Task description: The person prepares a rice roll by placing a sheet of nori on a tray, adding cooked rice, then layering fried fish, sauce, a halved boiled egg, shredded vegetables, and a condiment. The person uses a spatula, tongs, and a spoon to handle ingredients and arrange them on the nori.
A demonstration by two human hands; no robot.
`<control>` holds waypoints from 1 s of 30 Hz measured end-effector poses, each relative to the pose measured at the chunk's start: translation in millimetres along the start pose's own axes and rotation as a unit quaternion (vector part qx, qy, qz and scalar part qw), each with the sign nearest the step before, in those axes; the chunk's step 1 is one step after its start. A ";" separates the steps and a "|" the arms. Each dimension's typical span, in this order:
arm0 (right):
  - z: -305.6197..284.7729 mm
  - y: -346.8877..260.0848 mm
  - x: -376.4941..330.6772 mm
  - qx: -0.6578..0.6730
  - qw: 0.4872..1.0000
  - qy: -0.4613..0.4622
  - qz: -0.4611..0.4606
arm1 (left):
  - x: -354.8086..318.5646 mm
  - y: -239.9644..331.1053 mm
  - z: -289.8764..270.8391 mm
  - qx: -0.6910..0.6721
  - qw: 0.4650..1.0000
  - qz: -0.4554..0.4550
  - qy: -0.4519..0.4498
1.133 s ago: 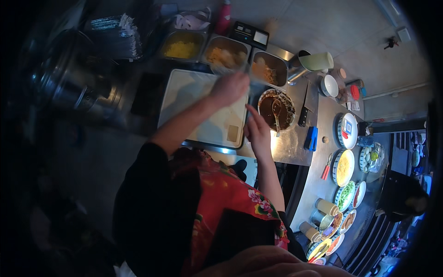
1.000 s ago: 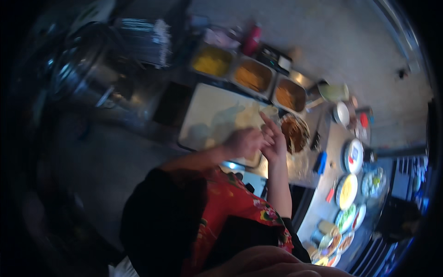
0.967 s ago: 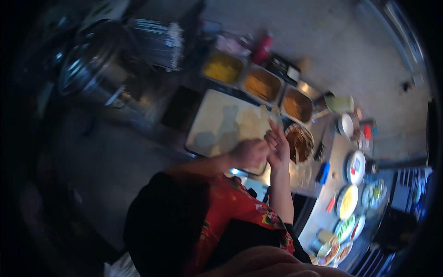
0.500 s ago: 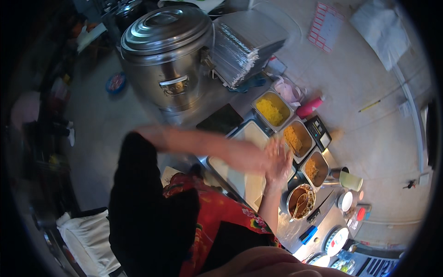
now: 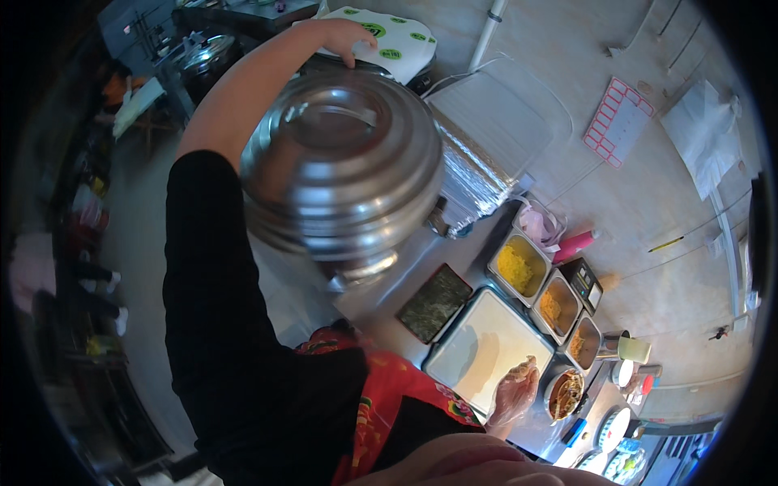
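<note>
My left arm stretches far forward past the large steel pot (image 5: 344,162). My left hand (image 5: 344,39) is over the near edge of a white cover with round green prints (image 5: 397,36), thumb and fingers apart; whether it touches the cover I cannot tell. My right hand (image 5: 516,389), in a clear plastic glove, hovers at the right edge of a shallow tray with a pale board (image 5: 478,340). Its fingers are loosely extended, with nothing visible in them. Beside the tray lies a stack of dark seaweed sheets (image 5: 435,304).
Steel pans of yellow shreds (image 5: 519,269), orange shreds (image 5: 553,306) and more shreds (image 5: 579,344) line the tray's far side. A bowl of brown sauce (image 5: 565,394) stands near my right hand. Behind the pot are foil-edged sheets (image 5: 478,174); a scale (image 5: 582,283) stands by the pans.
My left hand has left my right hand and swung forward and left beyond the pot. My right hand has lowered slightly. The view has shifted, uncovering the tray and seaweed.
</note>
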State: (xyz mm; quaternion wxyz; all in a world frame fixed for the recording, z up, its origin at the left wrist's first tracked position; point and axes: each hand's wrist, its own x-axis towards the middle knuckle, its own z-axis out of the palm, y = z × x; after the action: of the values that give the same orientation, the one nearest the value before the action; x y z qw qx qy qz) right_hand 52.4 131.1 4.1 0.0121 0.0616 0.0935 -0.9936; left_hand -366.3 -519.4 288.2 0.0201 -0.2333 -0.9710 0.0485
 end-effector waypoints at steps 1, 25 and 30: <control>5.1 15.4 2.9 -0.011 1.000 0.002 0.002 | 2.3 -4.5 1.4 -0.019 1.000 -0.013 -0.012; 43.4 110.8 45.7 -0.067 0.996 -0.007 0.064 | -6.3 -19.0 22.5 -0.360 0.931 0.010 0.058; 33.9 104.3 38.0 -0.071 0.996 0.014 0.055 | -3.2 -6.3 16.7 -0.178 0.979 0.064 0.080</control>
State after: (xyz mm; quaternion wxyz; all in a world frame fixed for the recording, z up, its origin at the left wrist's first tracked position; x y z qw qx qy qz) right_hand 14.4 21.8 13.2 0.0698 0.0793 0.1608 -0.9813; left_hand -367.4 -527.9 272.2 0.0524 -0.2984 -0.9422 -0.1430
